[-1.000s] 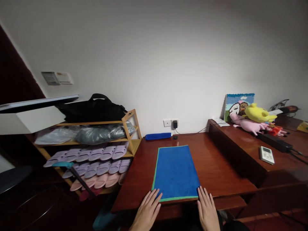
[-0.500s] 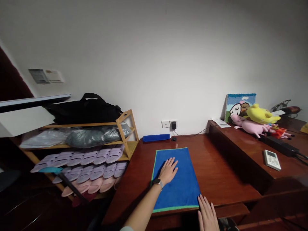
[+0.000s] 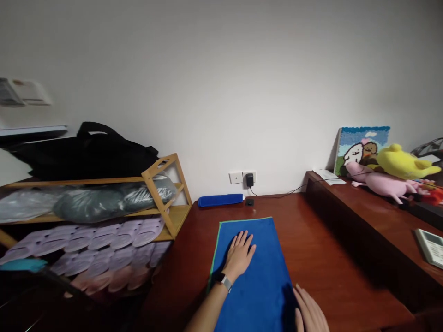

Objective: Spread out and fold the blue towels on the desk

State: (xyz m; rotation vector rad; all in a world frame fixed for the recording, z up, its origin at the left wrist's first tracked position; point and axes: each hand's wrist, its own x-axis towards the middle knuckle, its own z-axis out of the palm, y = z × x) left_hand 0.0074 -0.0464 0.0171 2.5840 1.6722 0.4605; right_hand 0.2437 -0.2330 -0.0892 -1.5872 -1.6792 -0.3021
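Note:
A blue cloth (image 3: 263, 267) with green edging lies spread flat on the reddish-brown wooden desk (image 3: 321, 258). My left hand (image 3: 239, 256) rests palm down on the cloth's upper left part, fingers spread slightly, a watch on its wrist. At the cloth's lower right edge is my right hand (image 3: 309, 310), fingers stretched out and lying close together, its shadow falling on the cloth. The picture's bottom edge cuts off the near end of the cloth.
Against the wall lies a folded blue cloth (image 3: 220, 200) beside a black plug adapter (image 3: 249, 180) in a socket. Left stands a wooden rack (image 3: 176, 216) with slippers (image 3: 117, 233) and a black bag (image 3: 86, 154). On the raised right ledge sit plush toys (image 3: 384, 182) and a remote (image 3: 431, 246).
The view has come closer to the desk, so the cloth's near edge has left the picture. My left hand stays on the cloth; my right hand has lifted slightly at the cloth's right edge.

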